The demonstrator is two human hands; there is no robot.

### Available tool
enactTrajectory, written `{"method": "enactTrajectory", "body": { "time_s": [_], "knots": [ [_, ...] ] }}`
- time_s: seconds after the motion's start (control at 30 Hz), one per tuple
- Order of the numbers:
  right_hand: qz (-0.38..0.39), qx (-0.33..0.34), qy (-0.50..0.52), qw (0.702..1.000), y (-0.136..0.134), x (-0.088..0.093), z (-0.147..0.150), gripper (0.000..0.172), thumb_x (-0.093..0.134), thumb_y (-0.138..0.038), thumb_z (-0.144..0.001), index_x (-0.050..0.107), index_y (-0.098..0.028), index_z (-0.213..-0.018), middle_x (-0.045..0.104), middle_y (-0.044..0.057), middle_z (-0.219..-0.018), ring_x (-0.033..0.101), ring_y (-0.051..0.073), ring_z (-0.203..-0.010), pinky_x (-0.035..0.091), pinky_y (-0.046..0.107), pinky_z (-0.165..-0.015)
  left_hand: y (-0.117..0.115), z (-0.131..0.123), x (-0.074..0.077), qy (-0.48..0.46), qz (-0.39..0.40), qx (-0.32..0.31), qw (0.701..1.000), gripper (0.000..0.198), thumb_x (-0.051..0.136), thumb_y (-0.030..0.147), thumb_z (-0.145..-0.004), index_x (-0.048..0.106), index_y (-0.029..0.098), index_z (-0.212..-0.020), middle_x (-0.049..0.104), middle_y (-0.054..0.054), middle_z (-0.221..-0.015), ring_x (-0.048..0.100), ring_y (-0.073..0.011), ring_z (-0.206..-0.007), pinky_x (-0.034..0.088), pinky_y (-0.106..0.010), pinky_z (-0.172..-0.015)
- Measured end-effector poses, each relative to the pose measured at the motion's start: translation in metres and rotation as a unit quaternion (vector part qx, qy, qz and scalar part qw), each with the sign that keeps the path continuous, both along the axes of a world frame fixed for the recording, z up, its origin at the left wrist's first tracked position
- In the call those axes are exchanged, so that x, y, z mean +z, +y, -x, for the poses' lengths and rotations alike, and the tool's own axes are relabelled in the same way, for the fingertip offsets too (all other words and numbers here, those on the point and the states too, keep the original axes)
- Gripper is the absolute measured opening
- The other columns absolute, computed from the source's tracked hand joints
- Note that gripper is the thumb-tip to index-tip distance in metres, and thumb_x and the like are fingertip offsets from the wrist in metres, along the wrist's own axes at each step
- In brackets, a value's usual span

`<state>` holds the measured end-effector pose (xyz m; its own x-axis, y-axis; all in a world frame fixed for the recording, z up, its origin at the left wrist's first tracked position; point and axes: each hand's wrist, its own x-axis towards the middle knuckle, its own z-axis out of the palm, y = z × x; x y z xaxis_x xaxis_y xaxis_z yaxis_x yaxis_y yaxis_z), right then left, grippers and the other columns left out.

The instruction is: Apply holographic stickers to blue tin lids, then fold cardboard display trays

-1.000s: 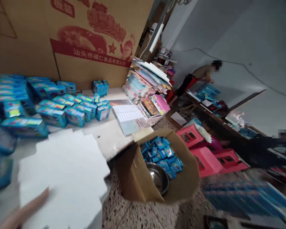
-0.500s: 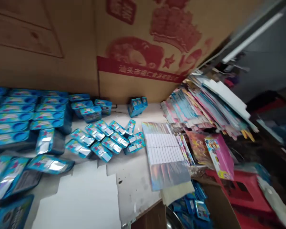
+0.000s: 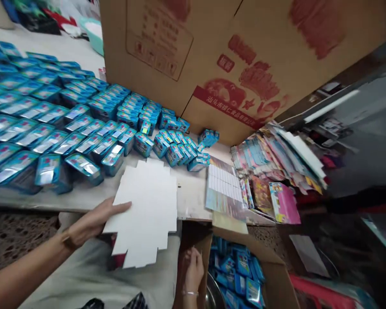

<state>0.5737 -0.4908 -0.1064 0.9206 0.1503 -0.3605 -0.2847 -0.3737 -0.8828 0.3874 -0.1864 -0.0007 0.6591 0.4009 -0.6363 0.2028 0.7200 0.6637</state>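
Left hand [image 3: 98,219] and right hand [image 3: 194,271] are both in my view now; half a second ago neither showed. Left is clamped on the left edge of a white card [image 3: 146,210], thumb flat on top, other fingers hidden. Right has fingers curled; I can't tell if it grips anything. Just right of it: carton [image 3: 273,279] with blue packets [image 3: 242,264] and metal bowl [image 3: 214,295]. Beyond the left hand: table [image 3: 191,199], rows of blue boxes [image 3: 90,143], then a big cardboard panel [image 3: 212,56].

Tabletop gap [image 3: 192,199] beside card [image 3: 149,206]; packs [image 3: 173,155] behind
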Motion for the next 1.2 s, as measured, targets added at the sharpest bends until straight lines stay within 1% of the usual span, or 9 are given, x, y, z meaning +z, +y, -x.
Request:
{"method": "enactTrajectory", "body": {
  "time_s": [0.1,0.2,0.3,0.53,0.7,0.83,0.93,1.13,1.2],
  "knots": [
    [-0.099,0.056,-0.036,0.993,0.003,0.034,0.006,0.057,0.056,-0.064,-0.089,0.063,-0.017,-0.121,0.070,0.009,-0.108,0.067,0.023,-0.099,0.053,0.036,-0.089,-0.012,0.002,0.002,-0.017,0.002,0.002,1.000,0.057,0.086,0.035,-0.063,0.068,0.003,-0.107,0.079,-0.015,-0.084,0.072,-0.0278,-0.068,0.059,-0.034,-0.065],
    [-0.230,0.166,0.020,0.959,0.041,0.068,0.003,0.068,0.058,-0.066,-0.086,0.057,-0.019,-0.135,0.063,0.012,-0.132,0.063,0.025,-0.116,0.051,0.038,-0.094,-0.025,0.005,0.002,-0.032,-0.033,-0.013,0.999,0.045,0.086,0.032,-0.060,0.071,0.004,-0.093,0.078,-0.016,-0.080,0.072,-0.0284,-0.065,0.058,-0.036,-0.064],
    [-0.246,0.209,0.039,0.946,0.079,0.086,0.006,0.067,0.074,-0.059,-0.073,0.066,-0.016,-0.123,0.064,0.012,-0.133,0.057,0.027,-0.125,0.048,0.038,-0.100,-0.034,0.008,0.007,-0.039,-0.096,-0.006,0.995,0.045,0.083,0.032,-0.059,0.071,0.006,-0.094,0.078,-0.015,-0.079,0.072,-0.0306,-0.069,0.057,-0.037,-0.064],
    [-0.229,0.208,-0.010,0.951,0.111,0.067,0.013,0.058,0.084,-0.049,-0.059,0.073,-0.015,-0.104,0.073,0.011,-0.112,0.059,0.033,-0.120,0.050,0.040,-0.099,-0.031,0.004,0.009,-0.085,-0.259,0.087,0.958,0.092,0.069,0.023,-0.054,0.043,0.012,-0.142,0.074,-0.013,-0.116,0.069,-0.0336,-0.101,0.055,-0.039,-0.083],
    [-0.173,0.164,-0.064,0.969,0.122,0.043,-0.010,0.060,0.086,-0.050,-0.050,0.074,-0.018,-0.099,0.072,0.013,-0.115,0.057,0.039,-0.121,0.046,0.047,-0.103,-0.016,0.002,-0.023,-0.068,-0.380,0.098,0.917,0.098,0.064,0.026,-0.055,0.038,0.013,-0.148,0.055,-0.015,-0.145,0.045,-0.0376,-0.137,0.038,-0.045,-0.112],
    [-0.208,0.177,-0.068,0.960,0.119,0.063,-0.011,0.061,0.085,-0.050,-0.059,0.070,-0.021,-0.111,0.066,0.012,-0.128,0.053,0.036,-0.128,0.040,0.047,-0.110,-0.006,0.004,-0.057,0.026,-0.457,0.097,0.884,0.098,0.063,0.035,-0.060,0.034,0.008,-0.150,0.039,-0.021,-0.157,0.030,-0.0394,-0.147,0.019,-0.049,-0.122],
    [-0.289,0.251,0.024,0.924,0.125,0.088,-0.011,0.057,0.077,-0.047,-0.075,0.060,-0.021,-0.123,0.068,0.011,-0.124,0.062,0.031,-0.116,0.047,0.047,-0.101,-0.002,0.003,-0.071,0.069,-0.509,0.076,0.855,0.089,0.062,0.044,-0.069,0.038,0.010,-0.148,0.049,-0.022,-0.148,0.039,-0.0407,-0.141,0.026,-0.053,-0.119],
    [-0.312,0.276,0.145,0.897,0.143,0.080,-0.036,0.068,0.086,-0.035,-0.060,0.063,-0.014,-0.121,0.073,0.013,-0.111,0.069,0.032,-0.101,0.049,0.046,-0.095,-0.009,-0.003,-0.048,0.113,-0.619,0.076,0.774,0.053,0.067,0.051,-0.071,0.067,0.025,-0.117,0.059,-0.015,-0.136,0.042,-0.0449,-0.136,0.026,-0.064,-0.116],
    [-0.330,0.260,0.171,0.891,0.144,0.070,-0.046,0.068,0.084,-0.035,-0.059,0.063,-0.014,-0.121,0.073,0.014,-0.110,0.069,0.032,-0.102,0.049,0.047,-0.095,-0.008,-0.010,-0.034,0.073,-0.595,0.094,0.795,0.048,0.069,0.050,-0.075,0.064,0.031,-0.119,0.052,-0.009,-0.146,0.038,-0.0403,-0.141,0.027,-0.059,-0.118]
  ]
}}
